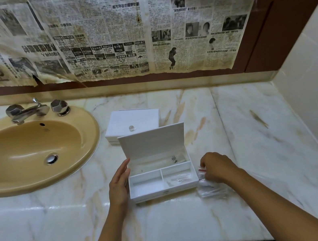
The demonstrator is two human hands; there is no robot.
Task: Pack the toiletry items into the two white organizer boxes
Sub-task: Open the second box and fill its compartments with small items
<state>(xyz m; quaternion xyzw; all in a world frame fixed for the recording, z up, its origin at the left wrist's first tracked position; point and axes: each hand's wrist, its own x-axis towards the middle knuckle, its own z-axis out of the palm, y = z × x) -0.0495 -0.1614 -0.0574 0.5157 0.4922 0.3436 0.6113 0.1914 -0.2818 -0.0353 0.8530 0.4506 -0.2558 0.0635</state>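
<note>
The left hand (119,185) lies flat, fingers straight, against the left wall of the open white organizer box (163,180). The right hand (217,166) pinches clear toiletry packets (208,186) just right of it. A closed white box (132,124) sits behind, on the marble counter (264,144).

The open organizer box (162,180) and the closed organizer box (132,123) behind it are plain white, the closed one carrying a clear knob (131,128), and the open one showing a small dark emblem on its clear inner panel. The countertop (252,135) is white marble veined with tan and rust-brown streaks, the sink (31,151) is mustard tan with a chrome faucet (29,111) and drain. Yellowed black-and-white newspaper (106,29) covers a reddish-brown wall, and the packets (206,184) under the right hand (217,166) are clear with red markings.
</note>
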